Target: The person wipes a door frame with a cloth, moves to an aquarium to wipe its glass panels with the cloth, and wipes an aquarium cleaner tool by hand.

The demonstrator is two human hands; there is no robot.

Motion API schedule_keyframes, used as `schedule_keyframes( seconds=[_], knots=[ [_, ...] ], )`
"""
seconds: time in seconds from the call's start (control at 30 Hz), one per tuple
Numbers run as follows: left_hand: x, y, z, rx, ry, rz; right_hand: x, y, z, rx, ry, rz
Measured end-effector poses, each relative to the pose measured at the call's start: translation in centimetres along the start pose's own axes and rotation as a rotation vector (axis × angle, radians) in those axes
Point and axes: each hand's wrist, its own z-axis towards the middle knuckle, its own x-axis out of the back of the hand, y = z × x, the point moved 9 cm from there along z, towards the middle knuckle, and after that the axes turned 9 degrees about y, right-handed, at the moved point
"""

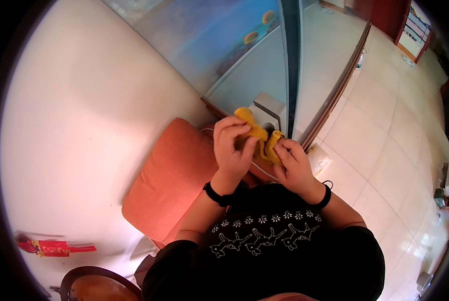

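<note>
A soft yellow piece of knit or cloth (259, 132) is stretched and bunched between my two hands in the middle of the head view. Its exact kind I cannot make out. My left hand (233, 146) pinches its upper left part, where one end sticks up past the fingers. On the lower right, my right hand (295, 166) grips the other part, which is folded over. A dark gap shows between the two portions. Just behind the cloth stands a white and grey device (269, 108), partly hidden by it and by my fingers.
An orange cushion (174, 175) lies left of my arms against the pale wall. Behind the device rises a glass panel (249, 75) with a picture on it. A brown sliding-door track (337, 95) crosses the tiled floor (385, 130). A round wooden object (101, 286) is at bottom left.
</note>
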Motion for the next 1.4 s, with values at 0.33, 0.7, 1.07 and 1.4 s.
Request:
schedule_keyframes(
  seconds=[0.33,0.7,1.07,1.4],
  knots=[
    [-2.0,-0.4,1.1,0.182,-0.177,0.017,0.2,0.1,0.0,0.049,0.015,-0.011],
    [-0.4,-2.4,-0.3,0.417,0.021,-0.259,0.3,0.0,0.1,0.049,0.002,0.012],
    [-0.5,-2.4,-0.3,0.346,-0.092,-0.270,0.4,0.2,-0.1,0.047,0.004,0.027],
    [-2.3,-0.6,1.6,0.324,-0.168,-0.150,0.3,-0.1,0.3,0.037,0.008,0.048]
  ],
)
